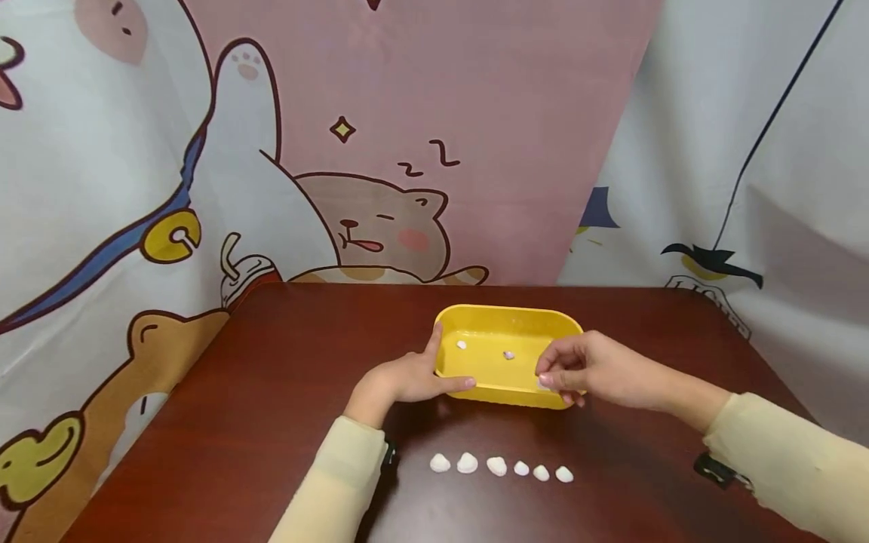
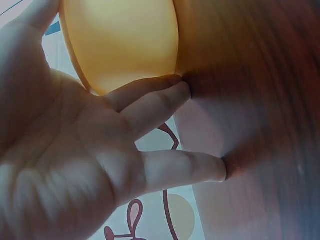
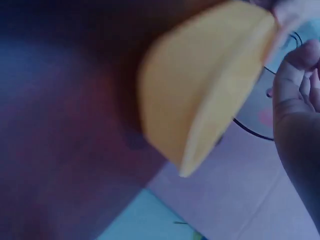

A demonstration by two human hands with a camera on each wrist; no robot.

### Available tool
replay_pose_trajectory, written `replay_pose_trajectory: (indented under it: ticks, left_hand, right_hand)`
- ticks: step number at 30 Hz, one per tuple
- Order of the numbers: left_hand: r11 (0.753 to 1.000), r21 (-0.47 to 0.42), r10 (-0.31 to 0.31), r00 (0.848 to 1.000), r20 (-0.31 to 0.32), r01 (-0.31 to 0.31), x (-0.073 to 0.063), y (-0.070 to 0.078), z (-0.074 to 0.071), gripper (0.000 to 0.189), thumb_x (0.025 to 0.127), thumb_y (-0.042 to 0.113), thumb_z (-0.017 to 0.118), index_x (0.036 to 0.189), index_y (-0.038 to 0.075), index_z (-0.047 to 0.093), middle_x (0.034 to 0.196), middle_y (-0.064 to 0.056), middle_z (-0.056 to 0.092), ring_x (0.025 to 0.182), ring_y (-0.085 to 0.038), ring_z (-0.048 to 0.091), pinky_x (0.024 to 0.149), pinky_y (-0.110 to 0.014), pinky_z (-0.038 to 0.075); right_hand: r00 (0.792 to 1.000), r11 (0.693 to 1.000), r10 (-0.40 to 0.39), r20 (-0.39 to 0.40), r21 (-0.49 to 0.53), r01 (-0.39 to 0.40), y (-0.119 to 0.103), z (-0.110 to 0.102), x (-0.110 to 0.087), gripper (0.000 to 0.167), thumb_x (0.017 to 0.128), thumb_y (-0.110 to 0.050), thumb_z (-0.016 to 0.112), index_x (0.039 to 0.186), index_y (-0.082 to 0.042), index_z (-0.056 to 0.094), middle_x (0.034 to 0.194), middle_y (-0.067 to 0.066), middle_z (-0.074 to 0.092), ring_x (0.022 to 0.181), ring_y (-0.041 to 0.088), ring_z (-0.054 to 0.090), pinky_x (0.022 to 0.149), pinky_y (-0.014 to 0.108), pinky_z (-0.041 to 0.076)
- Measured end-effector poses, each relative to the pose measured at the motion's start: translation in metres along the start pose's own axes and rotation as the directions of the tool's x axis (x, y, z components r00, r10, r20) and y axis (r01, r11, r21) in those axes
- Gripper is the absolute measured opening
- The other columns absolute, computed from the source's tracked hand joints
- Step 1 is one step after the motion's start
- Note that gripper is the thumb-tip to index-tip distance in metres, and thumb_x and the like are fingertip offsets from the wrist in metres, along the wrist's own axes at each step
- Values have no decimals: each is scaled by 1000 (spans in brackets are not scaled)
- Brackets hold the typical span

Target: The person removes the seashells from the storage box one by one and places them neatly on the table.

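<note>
A yellow rectangular tray sits on the table. My left hand touches its left end, thumb along the near rim and index finger at the side; in the left wrist view its other fingers stretch straight to the tabletop beside the tray. Over the tray's right end, my right hand pinches a small white seashell, mostly hidden by the fingers. Inside the tray lie a white shell and a shell with purplish marks. The right wrist view shows the tray's outside, without the pinched shell.
Several white seashells lie in a row on the dark red-brown table, nearer to me than the tray. A cartoon-printed cloth hangs behind the table's far edge and along its sides.
</note>
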State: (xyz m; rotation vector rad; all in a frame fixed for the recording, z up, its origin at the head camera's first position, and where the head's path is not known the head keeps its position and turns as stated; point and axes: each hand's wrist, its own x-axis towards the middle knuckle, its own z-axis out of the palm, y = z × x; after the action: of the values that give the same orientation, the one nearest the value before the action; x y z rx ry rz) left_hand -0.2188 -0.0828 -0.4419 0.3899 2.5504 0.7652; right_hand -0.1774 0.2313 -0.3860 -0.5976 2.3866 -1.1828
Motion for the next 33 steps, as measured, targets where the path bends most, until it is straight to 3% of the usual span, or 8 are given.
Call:
replay_pose_trajectory:
  ticks: [5, 13, 18, 26, 33]
  left_hand:
    - [1000, 17, 3, 1000, -5, -3, 5, -1, -5, 126, 90, 77, 66, 172, 22, -13, 145, -24, 60, 125, -30, 63, 112, -52, 48]
    - [1000, 11, -11, 1000, -8, 11, 5, -2, -4, 126, 89, 78, 65, 172, 22, -12, 155, -26, 54, 137, -34, 60, 117, -54, 45]
    - [1000, 2, -17, 1000, -10, 17, 2, 0, -3, 126, 89, 77, 66, 172, 22, -12, 152, -25, 56, 133, -33, 61, 115, -53, 46]
    - [1000, 8, -15, 1000, -12, 15, 0, 2, -3, 127, 89, 78, 66, 172, 23, -12, 152, -25, 56, 133, -33, 61, 115, -53, 46]
    - [1000, 7, -16, 1000, -12, 16, -3, 2, 0, 127, 89, 77, 66, 172, 22, -12, 152, -25, 56, 132, -33, 62, 114, -53, 47]
  right_hand:
    - [995, 999, -9, 95, 49, 4, 36, 20, -30, 15, 102, -19, 72, 103, -5, 70, 76, 4, 67, 61, 12, 62, 54, 32, 56]
    - [992, 989, 51, 115, 136, -67, 76, 41, -52, 13, 102, -12, 70, 107, 0, 71, 78, 6, 69, 64, 11, 65, 55, 30, 57]
    - [992, 988, 90, 92, 114, -101, 83, 48, -59, 12, 101, -13, 72, 103, -2, 72, 76, 3, 66, 59, 11, 63, 52, 29, 55]
    - [997, 997, 69, 17, 46, -70, 85, 57, -62, 13, 97, -16, 78, 101, -5, 72, 68, -5, 63, 53, 7, 59, 46, 26, 50]
    - [998, 998, 45, 38, 32, -46, 83, 57, -63, 10, 97, -14, 78, 102, -7, 72, 70, -4, 64, 54, 6, 59, 46, 26, 51]
